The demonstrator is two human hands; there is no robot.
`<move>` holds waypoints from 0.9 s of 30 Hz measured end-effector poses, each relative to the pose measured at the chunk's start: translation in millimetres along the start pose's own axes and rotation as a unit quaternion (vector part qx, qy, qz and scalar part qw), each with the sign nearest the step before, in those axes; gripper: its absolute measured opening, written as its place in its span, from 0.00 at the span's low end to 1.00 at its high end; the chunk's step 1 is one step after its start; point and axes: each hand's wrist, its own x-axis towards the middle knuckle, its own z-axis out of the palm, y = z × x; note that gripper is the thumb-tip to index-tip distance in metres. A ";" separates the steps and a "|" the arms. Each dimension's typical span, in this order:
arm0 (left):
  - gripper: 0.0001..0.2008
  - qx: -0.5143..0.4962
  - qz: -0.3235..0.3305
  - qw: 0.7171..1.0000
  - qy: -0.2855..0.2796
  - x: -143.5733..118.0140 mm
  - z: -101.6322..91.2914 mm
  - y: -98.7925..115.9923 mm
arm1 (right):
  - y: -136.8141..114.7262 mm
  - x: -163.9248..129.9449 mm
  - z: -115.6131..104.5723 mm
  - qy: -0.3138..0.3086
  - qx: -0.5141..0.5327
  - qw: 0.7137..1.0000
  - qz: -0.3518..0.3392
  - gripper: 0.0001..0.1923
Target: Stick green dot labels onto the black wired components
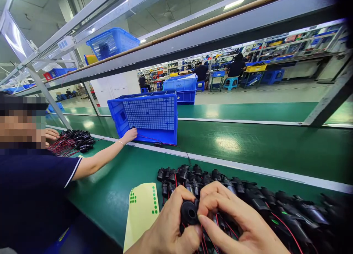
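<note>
Nearest to the camera, the left hand (172, 224) and the right hand (239, 221) meet around one small black round part (189, 212). The left hand wraps it from the left side, with the thumb lying over its top, and the right hand pinches it from the right with thumb and forefinger. So both hands are grasping this part, which sits between them with its round opening turned toward the camera. Thin red wires (205, 243) hang down below the part, between the two hands.

Just behind the part, and spreading far to the right of it, lies a long pile of black parts (264, 204) of the same kind with red wires, all on the green table (110, 187). One part in the pile, to the right of the held one, carries a small green dot. Just left of the held part lies a pale yellow sticker sheet (142, 213) with rows of green dots along its edges.

Further left of the part sits a co-worker in a dark blue shirt (33, 195). The co-worker's arm stretches over the table, and the co-worker's hand (129, 135) touches a blue crate (149, 117) that stands well behind the held part on the green conveyor belt (248, 143). Another heap of black parts (74, 140) lies left of the crate. High above the crate, a blue basket (111, 42) rests on the metal shelf.
</note>
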 end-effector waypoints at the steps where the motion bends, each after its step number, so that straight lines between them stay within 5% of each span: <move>1: 0.10 0.000 0.013 1.000 0.004 0.1 0.7 -1.7 | -1.1 0.0 1.1 0.005 -0.012 1.000 -0.002 0.10; 9: 0.12 0.016 0.100 0.994 0.035 0.6 5.9 -13.4 | -6.0 -4.6 12.4 0.073 -0.070 0.993 -0.053 0.10; 16: 0.11 0.027 0.167 0.984 0.048 1.3 9.8 -24.2 | -2.9 -7.9 30.8 0.118 0.026 0.993 -0.009 0.12; 22: 0.15 -0.144 -0.009 0.988 -0.045 4.9 -4.3 -8.0 | 6.2 0.0 19.3 -0.008 0.085 0.996 0.000 0.16; 27: 0.15 -0.183 -0.058 0.979 -0.072 7.1 -17.7 2.9 | 10.9 6.8 7.4 -0.063 -0.009 0.995 -0.083 0.29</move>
